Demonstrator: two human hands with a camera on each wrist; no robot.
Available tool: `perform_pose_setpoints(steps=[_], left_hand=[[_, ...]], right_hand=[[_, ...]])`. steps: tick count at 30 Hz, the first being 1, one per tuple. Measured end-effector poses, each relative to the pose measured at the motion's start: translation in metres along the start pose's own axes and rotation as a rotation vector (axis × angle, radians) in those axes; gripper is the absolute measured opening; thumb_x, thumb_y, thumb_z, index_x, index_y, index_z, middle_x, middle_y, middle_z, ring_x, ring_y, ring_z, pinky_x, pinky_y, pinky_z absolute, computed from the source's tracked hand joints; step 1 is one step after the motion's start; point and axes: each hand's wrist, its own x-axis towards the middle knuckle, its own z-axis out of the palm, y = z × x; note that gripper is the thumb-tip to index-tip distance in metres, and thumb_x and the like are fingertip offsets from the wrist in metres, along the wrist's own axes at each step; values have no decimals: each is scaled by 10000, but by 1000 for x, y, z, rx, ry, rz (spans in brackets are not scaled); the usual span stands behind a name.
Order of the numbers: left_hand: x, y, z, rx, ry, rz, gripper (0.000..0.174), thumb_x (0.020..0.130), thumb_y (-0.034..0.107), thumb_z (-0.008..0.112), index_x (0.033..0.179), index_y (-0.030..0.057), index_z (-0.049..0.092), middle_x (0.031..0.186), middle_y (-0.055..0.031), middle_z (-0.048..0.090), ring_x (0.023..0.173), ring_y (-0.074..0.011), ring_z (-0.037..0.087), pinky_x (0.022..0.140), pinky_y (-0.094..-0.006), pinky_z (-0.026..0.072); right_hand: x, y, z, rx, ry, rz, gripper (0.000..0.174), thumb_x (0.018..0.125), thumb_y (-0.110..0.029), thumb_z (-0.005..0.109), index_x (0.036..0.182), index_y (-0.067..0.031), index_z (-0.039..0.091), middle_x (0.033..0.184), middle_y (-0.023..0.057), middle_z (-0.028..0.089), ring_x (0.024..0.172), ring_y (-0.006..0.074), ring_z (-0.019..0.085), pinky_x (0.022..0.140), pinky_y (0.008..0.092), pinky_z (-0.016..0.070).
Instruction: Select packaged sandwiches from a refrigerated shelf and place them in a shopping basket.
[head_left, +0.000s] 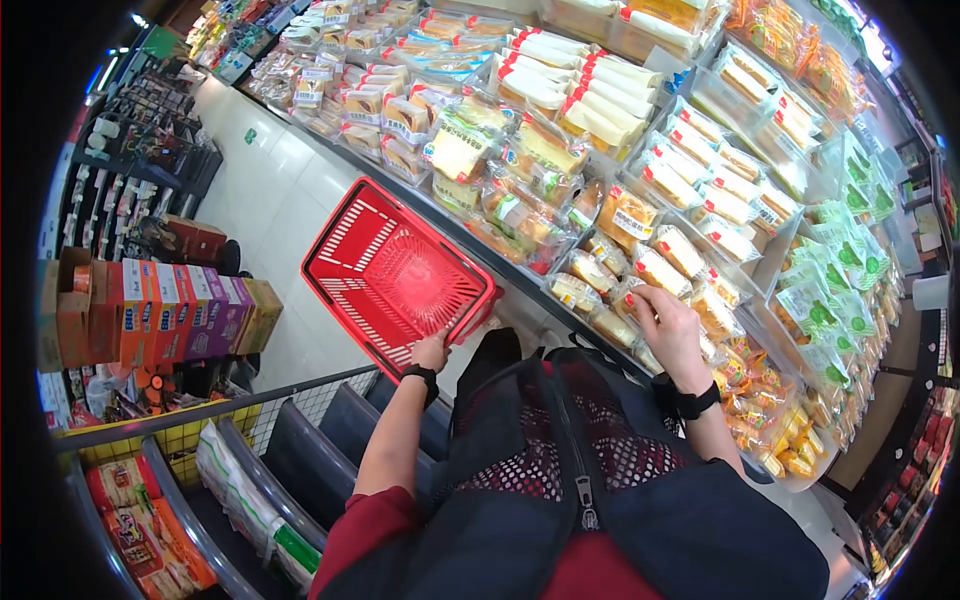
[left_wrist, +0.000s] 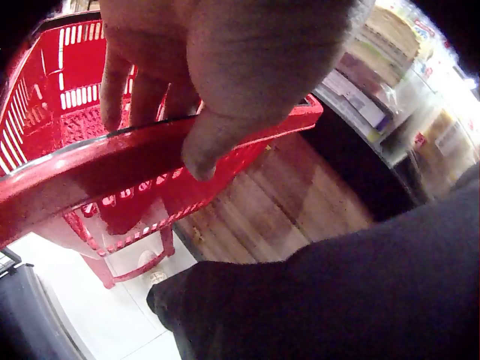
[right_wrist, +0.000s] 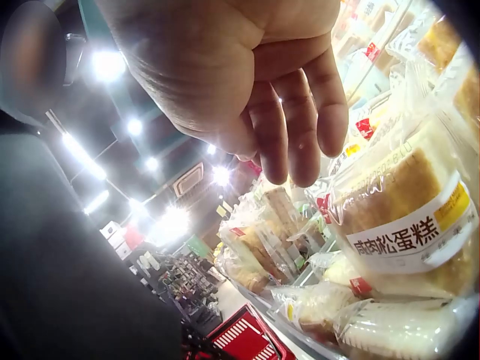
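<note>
My left hand point(head_left: 431, 353) grips the near rim of a red plastic shopping basket point(head_left: 415, 268). In the left wrist view, the fingers point(left_wrist: 114, 94) hang over the inner side and the thumb point(left_wrist: 201, 154) lies along the outside. The basket hangs tilted beside the display. Over the bread display, my right hand point(head_left: 670, 335) hovers with loosely bent fingers and holds nothing. Close below its fingertips in the right wrist view is a clear-wrapped cake point(right_wrist: 394, 217) with a white and yellow label. More wrapped cakes point(head_left: 662, 270) lie around that hand.
Bagged sandwich bread point(head_left: 465, 140) and white-wrapped loaves point(head_left: 610, 95) fill the display further off. Green-printed bags point(head_left: 825, 255) hang at the right. Left of the basket runs a tiled aisle point(head_left: 285, 185) with stacked cartons point(head_left: 190, 312). A rack with grey dividers point(head_left: 310, 455) stands at the lower left.
</note>
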Motion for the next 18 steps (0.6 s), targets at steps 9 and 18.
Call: perform_pose_setpoints(steps=[9, 18], left_hand=[[-38, 67, 10, -2, -126, 172, 363, 797, 204, 668, 1082, 42, 513, 941, -196, 663, 904, -369, 644, 764, -478, 508], [-52, 70, 16, -167, -121, 124, 445, 806, 238, 668, 1179, 61, 501, 1005, -175, 649, 955, -348, 629, 814, -460, 498]], right_hand=[[26, -18, 25, 14, -136, -63, 154, 843, -111, 644, 990, -67, 628, 898, 100, 637, 722, 277, 643, 618, 365, 517], [84, -41, 81, -103, -154, -83, 424, 817, -223, 693, 1172, -79, 513, 1099, 165, 484, 877, 364, 605, 705, 429, 508]])
